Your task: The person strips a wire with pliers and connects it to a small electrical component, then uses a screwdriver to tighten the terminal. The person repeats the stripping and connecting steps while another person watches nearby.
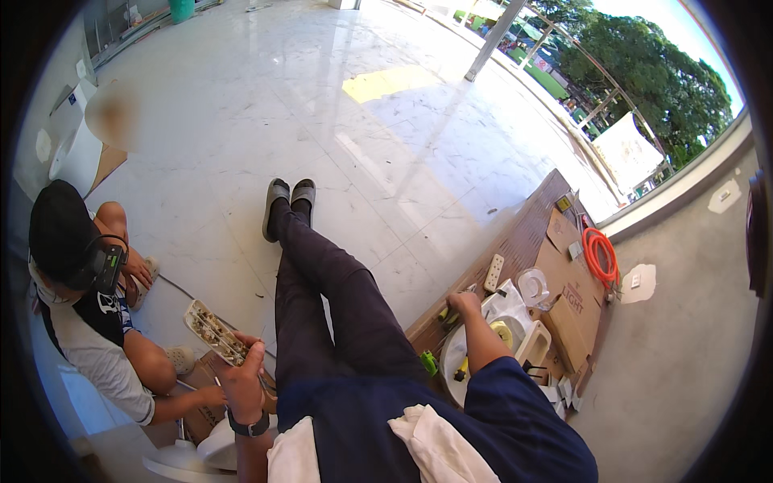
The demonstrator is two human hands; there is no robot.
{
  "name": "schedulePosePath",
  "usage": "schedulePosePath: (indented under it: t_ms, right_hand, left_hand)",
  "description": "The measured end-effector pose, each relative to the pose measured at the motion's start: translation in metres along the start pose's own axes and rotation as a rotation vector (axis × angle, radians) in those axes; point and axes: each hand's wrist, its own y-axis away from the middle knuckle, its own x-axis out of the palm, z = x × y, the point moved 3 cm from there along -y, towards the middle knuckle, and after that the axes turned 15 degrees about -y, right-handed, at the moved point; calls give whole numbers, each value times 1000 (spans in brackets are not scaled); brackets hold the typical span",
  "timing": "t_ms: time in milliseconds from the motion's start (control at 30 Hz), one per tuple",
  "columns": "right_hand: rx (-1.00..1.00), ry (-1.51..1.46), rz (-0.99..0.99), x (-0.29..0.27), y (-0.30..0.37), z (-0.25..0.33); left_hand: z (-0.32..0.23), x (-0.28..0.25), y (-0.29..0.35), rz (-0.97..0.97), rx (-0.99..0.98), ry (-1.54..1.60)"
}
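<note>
My left hand (242, 381), with a dark watch at the wrist, grips a long cream power strip casing (216, 332). Its inner side faces up and shows rows of metal contacts and small parts. A grey cord trails near it. Out to the right, my right hand (465, 303) is closed over the wooden bench, beside a yellow-and-black tool handle (445, 315); what its fingers hold is too small to make out. Close by lie a whole white power strip (494, 273), a roll of yellowish tape (503, 332) and a white round lid or basin (453, 354), partly behind my forearm.
A person in a black cap (63, 221) crouches at my left, one hand low near my left wrist. On the right bench are cardboard (586, 282), a coiled orange hose (599, 256), a green tool (428, 364) and a cream tray (533, 344). My outstretched legs cross the tiled floor.
</note>
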Motion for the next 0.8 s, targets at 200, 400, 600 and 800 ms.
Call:
schedulePosePath:
  t_ms: [200, 400, 600, 800]
  right_hand:
    - [172, -1185, 647, 9, 69, 19]
    - [-125, -1084, 1318, -3, 248, 99]
    - [-509, -515, 1808, -5, 375, 170]
    - [-616, -188, 2042, 4, 408, 209]
  left_hand:
    - [-13, -9, 0, -33, -12, 93]
    - [-51, -1, 8, 27, 46, 45]
    - [-100, -17, 34, -14, 159, 138]
    - [-131, -18, 56, -151, 169, 204]
